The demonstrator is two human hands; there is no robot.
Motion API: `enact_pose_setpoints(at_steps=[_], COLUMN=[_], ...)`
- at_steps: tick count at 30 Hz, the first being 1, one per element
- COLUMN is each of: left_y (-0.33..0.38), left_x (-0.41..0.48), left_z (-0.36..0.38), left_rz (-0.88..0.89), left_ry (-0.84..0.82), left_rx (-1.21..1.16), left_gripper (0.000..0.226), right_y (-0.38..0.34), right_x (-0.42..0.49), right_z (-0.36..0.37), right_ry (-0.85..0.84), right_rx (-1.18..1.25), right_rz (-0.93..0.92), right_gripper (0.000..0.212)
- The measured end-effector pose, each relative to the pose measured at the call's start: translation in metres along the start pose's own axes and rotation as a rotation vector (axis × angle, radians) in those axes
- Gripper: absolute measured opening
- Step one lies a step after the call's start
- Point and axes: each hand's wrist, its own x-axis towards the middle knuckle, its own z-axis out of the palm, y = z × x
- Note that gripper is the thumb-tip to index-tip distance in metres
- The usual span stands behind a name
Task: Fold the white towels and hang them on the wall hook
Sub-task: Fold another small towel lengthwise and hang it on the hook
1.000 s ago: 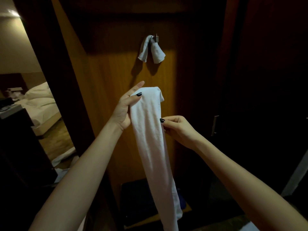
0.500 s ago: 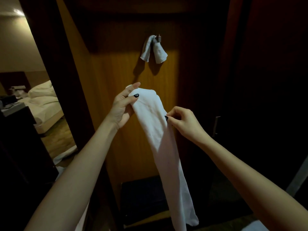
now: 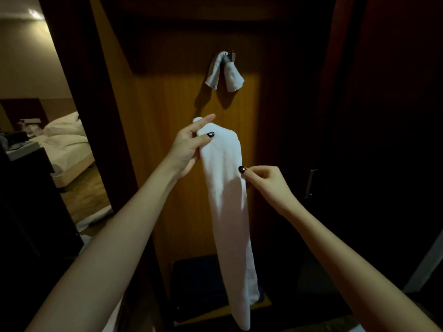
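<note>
No readable text, label, brand, number or sign shows anywhere.

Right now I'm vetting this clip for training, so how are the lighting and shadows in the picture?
Head view: dim overall; warm light pools on the wooden panel; the hung towel on the wall hook throws a shadow down-left; a shadow crosses the held towel beside the right hand; the frame's right side is almost black; verticals lean from wide-angle distortion.

I log the long towel point(image 3: 227, 212), frame centre: plain white. Small towel point(image 3: 224, 73), upper centre: greyish white. Wall panel point(image 3: 167, 140): orange-brown, vertical wood grain. Fingernails point(image 3: 210, 134): black polish. Bed linen point(image 3: 67, 140), left edge: white. Door point(image 3: 383, 140), right side: dark brown.
</note>
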Motion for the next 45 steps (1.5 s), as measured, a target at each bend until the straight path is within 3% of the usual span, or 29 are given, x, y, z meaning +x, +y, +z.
enact_pose_setpoints(at_steps=[9, 18, 22, 27, 31, 34, 38, 45], left_y=[-0.004, -0.002, -0.013, -0.03, -0.046, -0.065, -0.076, -0.073], left_x=[0.005, 0.002, -0.001, -0.022, -0.036, -0.046, -0.053, -0.044], left_z=[-0.005, -0.015, -0.017, -0.012, -0.011, -0.005, 0.009, 0.018], left_rz=[0.083, 0.102, -0.089, -0.226, -0.396, -0.345, -0.161, 0.065], left_ry=[0.0, 0.052, 0.086, 0.078, -0.182, -0.276, -0.103, 0.113], left_rx=[0.412, 0.532, 0.312, 0.143, -0.028, 0.099, 0.024, 0.138], left_gripper=[0.047, 0.045, 0.054, 0.041, 0.055, 0.043, 0.035, 0.033], right_y=[0.005, 0.004, 0.006, 0.009, 0.014, 0.02, 0.022, 0.022], right_x=[0.0, 0.004, 0.004, 0.006, 0.013, 0.023, 0.038, 0.039], right_z=[0.007, 0.012, 0.016, 0.017, 0.017, 0.017, 0.015, 0.012], right_ry=[-0.092, -0.149, -0.047, -0.025, 0.107, 0.191, 0.25, 0.24], right_rx=[-0.116, -0.007, 0.075, 0.226, 0.264, 0.264, 0.299, 0.465], right_rz=[0.037, 0.028, 0.025, 0.014, 0.043, 0.067, 0.133, 0.167], right_gripper=[0.022, 0.018, 0.014, 0.025, 0.025, 0.026, 0.021, 0.009])
